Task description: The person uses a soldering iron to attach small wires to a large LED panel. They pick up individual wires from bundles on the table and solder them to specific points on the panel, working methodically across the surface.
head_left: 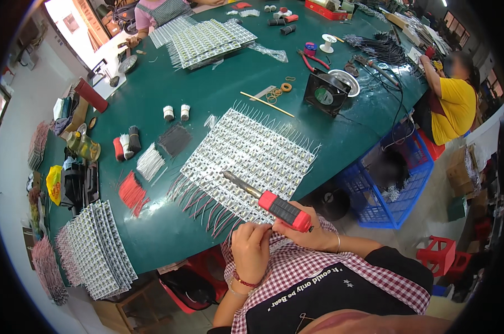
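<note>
A panel of small white circuit boards [252,147] lies on the green table in front of me, with thin wires along its edges. My right hand [313,232] is wrapped round a red-and-black handled tool [285,210] with a long metal barrel, which looks like a heating tool. Its barrel slants to the upper left over the panel. Close by, at the panel's near edge, my left hand [250,250] is closed with fingertips pinched together; what they hold is too small to make out. Pink and dark wires [207,209] hang along the panel's near left edge.
Stacked board panels [99,250] stand at the left edge. Red wires [132,193], white wires [150,161] and black wires [175,139] lie left of the panel. Beyond it are a fan [325,93] and pliers [310,60]. A person in yellow [455,106] sits right, beyond a blue crate [394,189].
</note>
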### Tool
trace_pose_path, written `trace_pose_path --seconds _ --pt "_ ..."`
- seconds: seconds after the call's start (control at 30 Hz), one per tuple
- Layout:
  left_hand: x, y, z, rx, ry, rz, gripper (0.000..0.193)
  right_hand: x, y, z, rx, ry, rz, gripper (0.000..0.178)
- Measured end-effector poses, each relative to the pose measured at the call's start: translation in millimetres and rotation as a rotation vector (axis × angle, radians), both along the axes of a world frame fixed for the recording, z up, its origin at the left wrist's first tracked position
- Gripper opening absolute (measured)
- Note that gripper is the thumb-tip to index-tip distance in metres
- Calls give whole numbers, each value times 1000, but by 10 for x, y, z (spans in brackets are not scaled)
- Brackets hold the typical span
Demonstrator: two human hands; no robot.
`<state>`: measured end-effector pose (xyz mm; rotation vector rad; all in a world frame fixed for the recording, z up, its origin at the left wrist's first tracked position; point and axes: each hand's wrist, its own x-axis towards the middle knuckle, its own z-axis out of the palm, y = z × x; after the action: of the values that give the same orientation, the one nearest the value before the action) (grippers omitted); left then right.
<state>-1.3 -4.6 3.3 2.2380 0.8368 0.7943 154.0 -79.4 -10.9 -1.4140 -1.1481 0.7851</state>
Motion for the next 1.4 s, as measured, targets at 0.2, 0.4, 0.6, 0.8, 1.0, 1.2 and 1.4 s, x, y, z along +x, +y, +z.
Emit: trace_pose_path --seconds 0.2,0.4,0.6,0.8,1.0,1.2,1.4 --pt "7 0 -31 -8 -63 11 10 10 4 26 -71 25 5 41" --pt "9 92 46 2 5 9 10 6 -26 228 -311 254 -84 12" --pt "-272 542 -17 54 -31 184 11 174 -8 220 -86 428 -148 46" --pt "-467 1096 -216 302 88 98 16 283 -35 99 -87 426 -97 59" --pt "-356 1406 -330 460 111 -163 26 203 -5 121 -214 581 -117 24" --pt "-254 1478 -335 516 165 -270 27 136 -61 15 -268 545 -111 14" --pt "-260 1494 -361 483 181 -289 25 131 -223 -93 -379 473 -81 13"
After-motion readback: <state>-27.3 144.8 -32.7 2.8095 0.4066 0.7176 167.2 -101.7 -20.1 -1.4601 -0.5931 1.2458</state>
